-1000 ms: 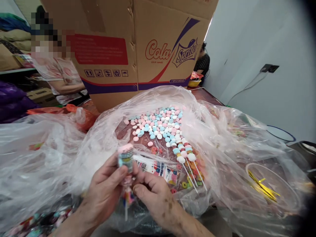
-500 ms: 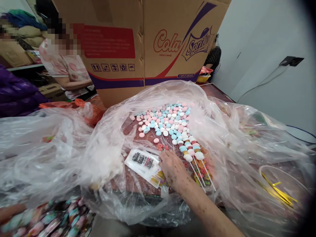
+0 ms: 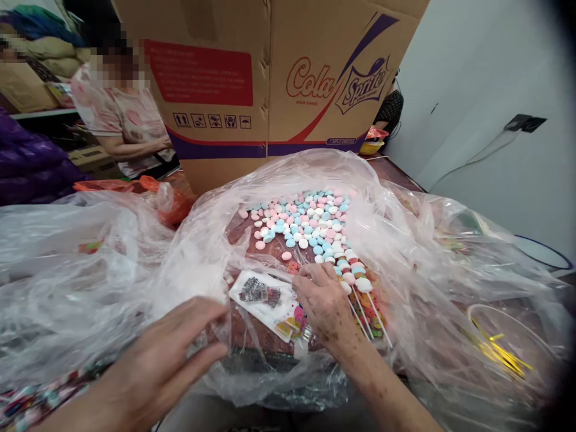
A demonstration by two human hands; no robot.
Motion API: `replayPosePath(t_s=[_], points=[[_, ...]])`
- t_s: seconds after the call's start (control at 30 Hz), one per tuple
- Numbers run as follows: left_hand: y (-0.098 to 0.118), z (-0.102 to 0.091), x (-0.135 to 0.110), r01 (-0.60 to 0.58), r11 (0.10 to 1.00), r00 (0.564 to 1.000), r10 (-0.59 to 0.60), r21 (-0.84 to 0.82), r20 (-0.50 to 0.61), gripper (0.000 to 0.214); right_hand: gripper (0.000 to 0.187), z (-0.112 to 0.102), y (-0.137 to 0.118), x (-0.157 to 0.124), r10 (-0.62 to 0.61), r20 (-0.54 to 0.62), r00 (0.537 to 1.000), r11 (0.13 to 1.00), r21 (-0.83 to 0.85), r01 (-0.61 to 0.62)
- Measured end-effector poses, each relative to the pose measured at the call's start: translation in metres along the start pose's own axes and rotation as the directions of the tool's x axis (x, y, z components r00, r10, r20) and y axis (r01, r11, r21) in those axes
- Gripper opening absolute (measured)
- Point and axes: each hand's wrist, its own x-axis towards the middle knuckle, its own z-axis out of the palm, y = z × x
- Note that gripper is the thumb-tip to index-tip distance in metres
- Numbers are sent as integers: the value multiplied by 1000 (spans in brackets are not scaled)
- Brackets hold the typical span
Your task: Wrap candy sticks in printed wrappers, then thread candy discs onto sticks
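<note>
A small stack of white printed plastic bags (image 3: 265, 303) lies on the brown tabletop. My right hand (image 3: 321, 300) is closed at the stack's right edge, thumb and fingers pinched on a bag; its fingertips are partly hidden. My left hand (image 3: 166, 354), slightly blurred, hovers left of the bags with thumb and fingers apart and nothing between them. Pink, blue and white candies (image 3: 310, 219) are spread behind the bags. To the right of my right hand lie candy skewers (image 3: 363, 285) with white sticks, beside ring-shaped gummies (image 3: 378, 312).
Clear plastic sheeting (image 3: 427, 282) surrounds the work spot. A large cardboard box (image 3: 225, 72) stands behind it. Gold twist ties (image 3: 506, 357) sit in a clear round tub at right. Wrapped candies (image 3: 27, 402) lie at lower left. A co-worker (image 3: 130, 126) is at back left.
My left hand has come up from the wrapped candies at lower left toward the bags. My right hand has shifted slightly to the right and stays at the bags' edge.
</note>
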Motion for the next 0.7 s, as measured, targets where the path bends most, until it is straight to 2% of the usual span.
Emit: replayPosePath(t_s=[0.07,0.1,0.13,0.17,0.2,0.27,0.33,0.43,0.57,0.7], points=[[14,20,39,-93,992,992,100,86,-75,42,25,-5,-2,1,-64,11,998,995,73,63],[19,31,55,-115,989,991,121,94,-62,42,26,-7,-3,0,-83,13,996,991,102,81],[22,41,68,-101,991,994,104,82,-30,33,27,-8,-4,-1,-85,16,996,988,128,82],[23,49,79,-76,996,996,73,51,51,19,28,-9,-4,-2,-64,17,998,986,156,61],[23,56,88,-33,999,990,34,-11,140,15,25,-10,-4,-4,-20,22,1000,981,192,15],[18,62,100,133,974,949,-72,-182,307,20,16,-10,-2,-8,104,64,992,948,294,-119],[12,62,108,274,910,896,-124,-312,426,20,11,-10,1,-13,213,132,968,881,401,-249],[5,58,112,336,851,858,-101,-402,504,20,13,-10,4,-17,280,172,945,825,460,-328],[1,61,106,342,792,859,-45,-506,510,20,19,-10,2,-18,221,62,973,891,393,-227],[-1,66,95,386,726,872,-86,-569,482,16,29,-12,-3,-20,154,-30,988,934,331,-135]])
